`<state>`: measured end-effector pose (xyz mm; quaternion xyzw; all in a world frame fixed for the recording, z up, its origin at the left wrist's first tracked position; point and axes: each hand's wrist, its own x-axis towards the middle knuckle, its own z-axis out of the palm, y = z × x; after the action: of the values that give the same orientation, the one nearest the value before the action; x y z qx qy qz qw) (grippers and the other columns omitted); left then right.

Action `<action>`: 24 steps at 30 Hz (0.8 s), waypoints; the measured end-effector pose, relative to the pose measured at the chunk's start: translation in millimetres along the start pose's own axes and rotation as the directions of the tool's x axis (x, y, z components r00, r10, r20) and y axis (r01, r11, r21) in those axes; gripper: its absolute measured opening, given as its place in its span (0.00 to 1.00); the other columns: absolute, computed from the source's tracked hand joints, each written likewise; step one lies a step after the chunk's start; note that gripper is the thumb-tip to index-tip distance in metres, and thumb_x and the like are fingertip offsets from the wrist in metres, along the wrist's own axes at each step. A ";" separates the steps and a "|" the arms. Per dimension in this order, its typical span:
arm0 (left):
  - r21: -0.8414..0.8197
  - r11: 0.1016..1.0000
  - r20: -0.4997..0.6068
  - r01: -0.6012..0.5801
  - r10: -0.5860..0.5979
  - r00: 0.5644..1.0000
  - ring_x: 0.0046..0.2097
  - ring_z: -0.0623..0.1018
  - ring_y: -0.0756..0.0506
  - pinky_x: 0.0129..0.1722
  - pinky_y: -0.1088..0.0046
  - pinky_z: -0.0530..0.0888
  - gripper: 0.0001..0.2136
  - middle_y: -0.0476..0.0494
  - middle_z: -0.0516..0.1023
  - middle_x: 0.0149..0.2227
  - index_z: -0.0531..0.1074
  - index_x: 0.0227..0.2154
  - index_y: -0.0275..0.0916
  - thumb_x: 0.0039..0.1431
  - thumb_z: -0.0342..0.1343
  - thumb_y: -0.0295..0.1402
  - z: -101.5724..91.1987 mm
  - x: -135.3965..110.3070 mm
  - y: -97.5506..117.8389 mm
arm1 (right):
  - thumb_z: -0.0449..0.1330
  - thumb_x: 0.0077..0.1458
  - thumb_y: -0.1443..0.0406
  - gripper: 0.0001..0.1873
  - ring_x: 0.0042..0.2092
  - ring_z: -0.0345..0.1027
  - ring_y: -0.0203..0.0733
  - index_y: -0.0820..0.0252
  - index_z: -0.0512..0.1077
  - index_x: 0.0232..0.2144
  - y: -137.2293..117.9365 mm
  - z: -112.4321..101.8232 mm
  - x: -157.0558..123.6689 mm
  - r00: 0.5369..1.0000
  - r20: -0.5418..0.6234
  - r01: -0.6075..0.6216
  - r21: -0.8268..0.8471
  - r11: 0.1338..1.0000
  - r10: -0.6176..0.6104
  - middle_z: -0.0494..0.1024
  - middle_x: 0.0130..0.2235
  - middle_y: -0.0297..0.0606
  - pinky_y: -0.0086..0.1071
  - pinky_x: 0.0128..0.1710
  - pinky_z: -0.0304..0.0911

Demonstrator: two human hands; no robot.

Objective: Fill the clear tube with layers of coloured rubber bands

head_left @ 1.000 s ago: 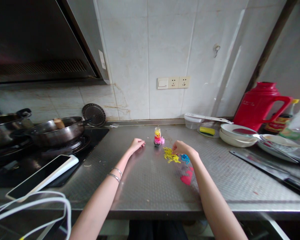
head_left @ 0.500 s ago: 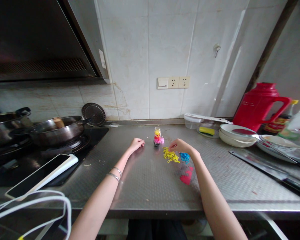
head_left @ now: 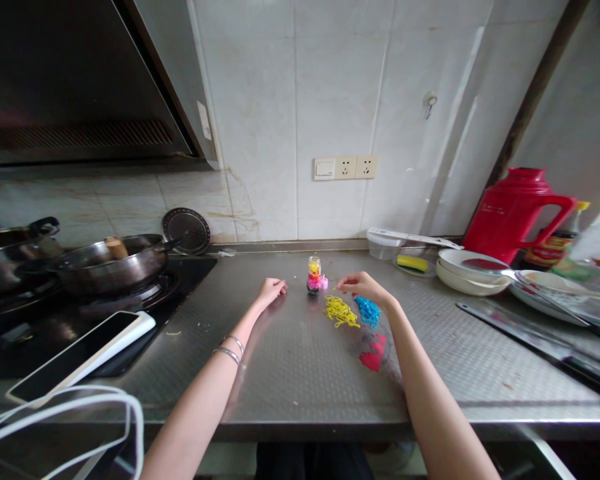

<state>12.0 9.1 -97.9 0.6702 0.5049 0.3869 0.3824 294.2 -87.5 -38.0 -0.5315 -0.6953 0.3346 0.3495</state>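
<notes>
A small clear bottle with coloured bands inside stands on the steel counter, a pink clump at its base. In front of it lie a yellow pile of small rubber bands, a blue pile and a red pile. My right hand hovers just right of the bottle, fingers pinched on what looks like a yellow band. My left hand rests on the counter left of the bottle, fingers curled, nothing visible in it.
A gas hob with a pan and a pot is at the left. A phone with white cables lies near the front edge. At the right are bowls, a red thermos jug, a sponge and a knife.
My right hand has lifted off the yellow pile and moved up and left toward the bottle, uncovering the blue pile. The left hand has stayed put.
</notes>
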 end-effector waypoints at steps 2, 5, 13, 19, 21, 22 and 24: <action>0.002 1.000 0.000 0.006 -0.006 1.000 0.21 0.67 0.54 0.21 0.79 0.61 0.14 0.48 0.70 0.19 0.71 0.23 0.31 0.53 0.47 0.37 0.1 -0.4 0.6 | 0.59 0.43 0.54 0.19 0.27 0.64 0.33 0.65 0.74 0.29 -7.2 -3.3 1.9 0.998 -0.065 0.030 0.039 0.999 -0.027 0.74 0.25 0.38 0.23 0.22 0.57; 0.002 1.000 0.005 0.007 -0.007 1.000 0.20 0.66 0.54 0.21 0.79 0.60 0.14 0.48 0.70 0.19 0.71 0.23 0.31 0.53 0.47 0.37 0.3 -0.6 1.5 | 0.59 0.42 0.53 0.19 0.27 0.63 0.33 0.65 0.74 0.27 -20.6 -7.9 12.2 0.985 -0.142 0.103 0.040 0.994 -0.096 0.74 0.25 0.38 0.23 0.22 0.57; -0.010 1.000 -0.006 0.018 -0.018 1.000 0.19 0.65 0.54 0.19 0.80 0.59 0.14 0.49 0.69 0.18 0.70 0.22 0.32 0.54 0.45 0.36 1.2 1.3 -1.0 | 0.59 0.42 0.57 0.16 0.23 0.62 0.32 0.66 0.75 0.26 -54.9 -9.2 64.7 0.958 -0.177 0.194 -0.174 0.965 -0.224 0.74 0.23 0.37 0.24 0.20 0.55; -0.011 1.000 -0.010 0.017 -0.017 1.000 0.19 0.65 0.55 0.19 0.80 0.59 0.14 0.49 0.68 0.17 0.70 0.21 0.32 0.54 0.46 0.35 2.1 4.2 -4.8 | 0.59 0.42 0.62 0.13 0.25 0.65 0.34 0.66 0.76 0.28 -63.6 -6.6 80.0 0.966 -0.122 0.179 -0.323 0.929 -0.229 0.77 0.27 0.39 0.24 0.23 0.58; -0.021 1.000 -0.003 0.010 -0.010 1.000 0.19 0.65 0.55 0.20 0.80 0.59 0.14 0.49 0.68 0.17 0.70 0.21 0.32 0.54 0.46 0.35 2.2 3.9 -4.9 | 0.59 0.43 0.63 0.12 0.26 0.66 0.35 0.65 0.77 0.29 -64.3 -6.1 80.8 0.965 -0.111 0.191 -0.334 0.923 -0.239 0.77 0.28 0.39 0.25 0.24 0.59; -0.025 1.000 -0.004 0.005 -0.005 1.000 0.19 0.65 0.55 0.20 0.80 0.59 0.14 0.49 0.68 0.17 0.70 0.21 0.32 0.54 0.46 0.35 2.1 3.6 -4.7 | 0.59 0.43 0.63 0.12 0.26 0.66 0.35 0.65 0.77 0.29 -64.2 -5.9 81.0 0.962 -0.108 0.202 -0.333 0.921 -0.250 0.78 0.28 0.39 0.25 0.24 0.59; -0.029 1.000 -0.007 0.002 -0.002 1.000 0.20 0.65 0.55 0.20 0.80 0.59 0.14 0.49 0.68 0.17 0.70 0.21 0.32 0.53 0.46 0.35 2.0 2.8 -4.1 | 0.59 0.43 0.62 0.12 0.26 0.66 0.35 0.64 0.77 0.29 -62.7 -5.7 80.8 0.955 -0.122 0.220 -0.325 0.920 -0.271 0.78 0.29 0.39 0.25 0.24 0.60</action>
<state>12.8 12.5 -102.0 0.6630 0.5011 0.3960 0.3906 252.0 -21.6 28.0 -0.5135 -0.7690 0.1306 0.3578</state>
